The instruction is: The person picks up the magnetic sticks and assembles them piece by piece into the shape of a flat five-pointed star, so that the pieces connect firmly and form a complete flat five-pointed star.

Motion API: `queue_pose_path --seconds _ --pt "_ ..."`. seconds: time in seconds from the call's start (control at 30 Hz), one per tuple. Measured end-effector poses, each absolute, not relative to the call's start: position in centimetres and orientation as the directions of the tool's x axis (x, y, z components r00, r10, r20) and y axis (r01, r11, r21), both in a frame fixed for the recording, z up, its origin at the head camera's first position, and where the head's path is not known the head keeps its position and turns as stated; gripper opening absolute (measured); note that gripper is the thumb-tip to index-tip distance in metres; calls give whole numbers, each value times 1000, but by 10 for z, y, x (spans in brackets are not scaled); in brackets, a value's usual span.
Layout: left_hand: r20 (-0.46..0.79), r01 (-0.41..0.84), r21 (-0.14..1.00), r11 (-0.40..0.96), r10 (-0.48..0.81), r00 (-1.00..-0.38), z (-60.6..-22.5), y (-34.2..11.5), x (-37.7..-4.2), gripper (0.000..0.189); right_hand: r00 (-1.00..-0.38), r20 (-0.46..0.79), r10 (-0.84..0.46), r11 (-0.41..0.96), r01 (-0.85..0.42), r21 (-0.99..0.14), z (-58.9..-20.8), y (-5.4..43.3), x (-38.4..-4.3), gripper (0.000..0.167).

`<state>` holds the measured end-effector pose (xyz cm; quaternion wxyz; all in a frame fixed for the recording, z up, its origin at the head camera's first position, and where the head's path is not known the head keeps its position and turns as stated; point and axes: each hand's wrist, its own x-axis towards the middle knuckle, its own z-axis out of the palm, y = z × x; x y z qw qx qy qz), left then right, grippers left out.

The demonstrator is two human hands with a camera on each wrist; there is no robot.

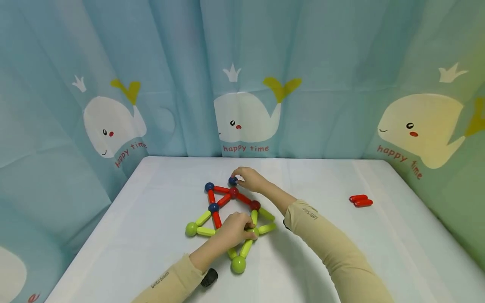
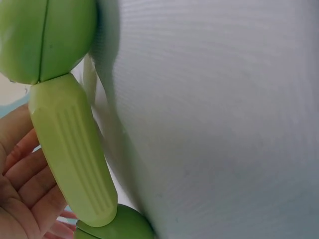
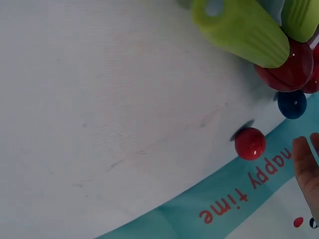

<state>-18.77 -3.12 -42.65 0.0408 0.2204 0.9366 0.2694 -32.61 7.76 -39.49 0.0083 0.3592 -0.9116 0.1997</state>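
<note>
A flat frame of magnetic sticks and balls lies on the white table. With thumb and fingers, my left hand grips a green ball of this frame. A large green ball and a green stick stand in front of its palm in the left wrist view. At the far side, my right hand reaches over a blue ball, thumb and finger about it. The right wrist view shows a gap between its fingertips and the blue ball. A loose red ball rests nearby.
Two red sticks lie together on the right of the table. A red ball and a blue ball mark corners of the frame. Behind the table's far edge hangs a whale-printed curtain.
</note>
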Motion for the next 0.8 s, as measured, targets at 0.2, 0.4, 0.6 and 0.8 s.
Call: queue_pose_path --seconds 0.2,0.4,0.6,0.8 --pt "60 406 515 755 441 -896 -426 -32 -187 19 -770 34 -637 718 -609 -338 -397 59 -332 29" --pt "63 409 498 765 438 -897 -426 -33 -186 20 -783 -51 -620 756 -579 -306 -400 47 -335 33" --pt "70 421 486 766 446 -892 -425 -34 -184 20 -775 -121 -621 778 -589 -221 -405 41 -338 38" --pt "84 429 480 765 447 -891 -424 -32 -185 19 -796 -123 -593 804 -575 -155 -408 42 -342 40"
